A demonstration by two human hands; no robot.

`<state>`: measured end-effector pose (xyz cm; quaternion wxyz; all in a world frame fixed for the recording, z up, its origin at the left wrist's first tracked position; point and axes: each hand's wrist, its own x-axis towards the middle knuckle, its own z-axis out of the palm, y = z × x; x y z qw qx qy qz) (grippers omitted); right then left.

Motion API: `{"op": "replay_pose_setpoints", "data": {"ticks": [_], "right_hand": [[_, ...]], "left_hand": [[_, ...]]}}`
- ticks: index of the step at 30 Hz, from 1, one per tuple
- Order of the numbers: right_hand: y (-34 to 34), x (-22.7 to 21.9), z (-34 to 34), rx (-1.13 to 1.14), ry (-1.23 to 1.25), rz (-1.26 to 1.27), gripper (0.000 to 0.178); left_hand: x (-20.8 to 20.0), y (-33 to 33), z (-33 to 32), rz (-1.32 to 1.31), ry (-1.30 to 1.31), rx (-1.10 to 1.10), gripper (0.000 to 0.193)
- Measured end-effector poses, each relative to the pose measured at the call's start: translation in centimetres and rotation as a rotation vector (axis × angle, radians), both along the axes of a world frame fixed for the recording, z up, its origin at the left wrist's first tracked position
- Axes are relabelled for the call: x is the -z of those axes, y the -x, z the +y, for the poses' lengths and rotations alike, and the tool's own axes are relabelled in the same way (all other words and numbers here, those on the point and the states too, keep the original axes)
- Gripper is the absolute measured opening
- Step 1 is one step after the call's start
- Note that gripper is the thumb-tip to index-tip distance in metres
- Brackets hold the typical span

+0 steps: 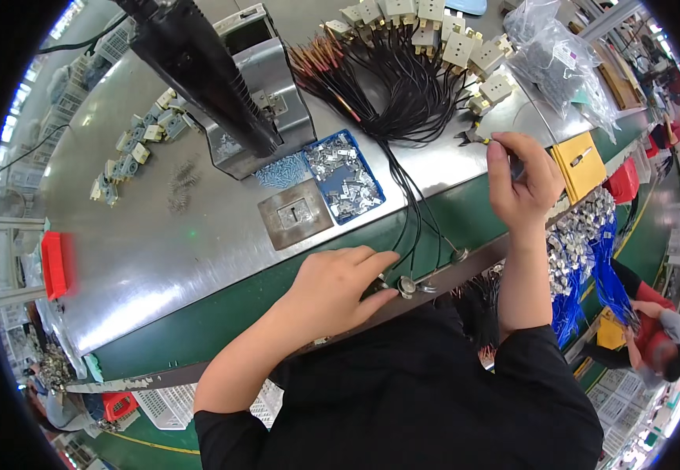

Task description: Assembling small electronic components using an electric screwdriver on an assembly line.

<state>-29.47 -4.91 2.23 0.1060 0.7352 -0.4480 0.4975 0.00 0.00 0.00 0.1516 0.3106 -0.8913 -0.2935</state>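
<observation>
My left hand (pixel 340 283) is over the near table edge, thumb and index finger apart. Beside its fingertips are small round metal parts (pixel 406 287) at the ends of black cables (pixel 412 205); a small piece between thumb and finger is partly hidden. At the right, my right hand (pixel 525 182) is raised with curled fingers, thumb and index finger closed on small cutting pliers (pixel 477 136) with dark jaws and a yellow part. The pliers' handles are mostly hidden by the hand. The cables run back to a big bundle (pixel 410 94) with beige socket-like blocks (pixel 461 48).
A metal press-like machine (pixel 277 102) stands at the back, beside a blue tray (pixel 379 196) of metal clips, blue screws (pixel 283 171) and a metal plate (pixel 294 215). Right are a yellow box (pixel 579 166), a plastic bag (pixel 555 59) and blue cables (pixel 567 301); a seated person (pixel 657 333) is beyond.
</observation>
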Motion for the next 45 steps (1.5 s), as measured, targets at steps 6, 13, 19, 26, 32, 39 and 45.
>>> {"op": "replay_pose_setpoints", "data": {"ticks": [6,13,19,26,32,39,45], "right_hand": [[0.8,-0.1,0.0,0.02,0.004,-0.08,0.009],[-1.6,-1.6,-0.8,-0.353,-0.608,0.005,0.013],[-3.5,0.3,0.9,-0.327,-0.896,0.289,0.022],[-5.5,1.1,3.0,-0.075,-0.97,0.251,0.021],[-3.1,1.1,3.3,-0.123,-1.222,-0.347,0.011],[-2.4,0.5,3.1,-0.245,-1.367,-0.516,0.014],[-4.7,0.4,2.9,-0.259,-1.273,-0.258,0.021]], "left_hand": [[-3.9,-1.4,-0.2,0.287,-0.169,-0.2,0.034],[-3.3,-2.4,0.0,0.135,-0.248,-0.219,0.035],[-3.3,-1.8,0.1,0.021,-0.408,-0.163,0.036],[-2.3,-2.1,-1.0,0.009,-0.377,-0.045,0.033],[-1.7,-2.9,-2.0,0.181,-0.331,-0.052,0.024],[-2.5,-3.2,-1.7,0.505,-0.486,-0.255,0.027],[-1.0,-2.8,-2.3,0.487,-0.283,-0.116,0.027]]}}
